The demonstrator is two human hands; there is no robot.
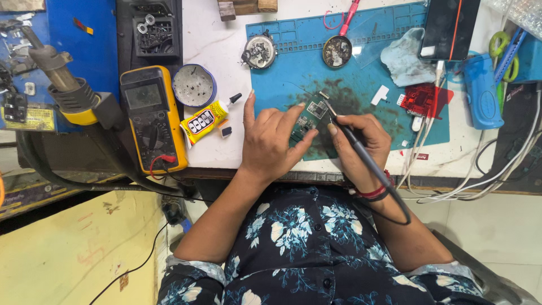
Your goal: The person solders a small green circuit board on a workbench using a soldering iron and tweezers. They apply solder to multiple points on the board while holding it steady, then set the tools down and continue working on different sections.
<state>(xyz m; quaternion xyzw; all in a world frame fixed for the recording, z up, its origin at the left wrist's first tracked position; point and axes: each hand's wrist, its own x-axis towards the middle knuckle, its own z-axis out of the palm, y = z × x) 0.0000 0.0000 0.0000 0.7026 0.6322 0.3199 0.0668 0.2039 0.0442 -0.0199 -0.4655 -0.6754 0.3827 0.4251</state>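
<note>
Yellow glue tube point(204, 120), grey multimeter screen point(143, 96)

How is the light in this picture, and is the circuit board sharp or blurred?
Head view: bright, even light, only soft shadows under the left hand and right hand; the green circuit board is fairly sharp, its parts too small to read; edges bend slightly.

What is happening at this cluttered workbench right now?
A person sits at a white bench over a blue rubber work mat. Their left hand steadies a small green circuit board on the mat, while the right hand holds a black pen-shaped soldering tool, its tip touching the board. A yellow multimeter lies off to the left.
</note>
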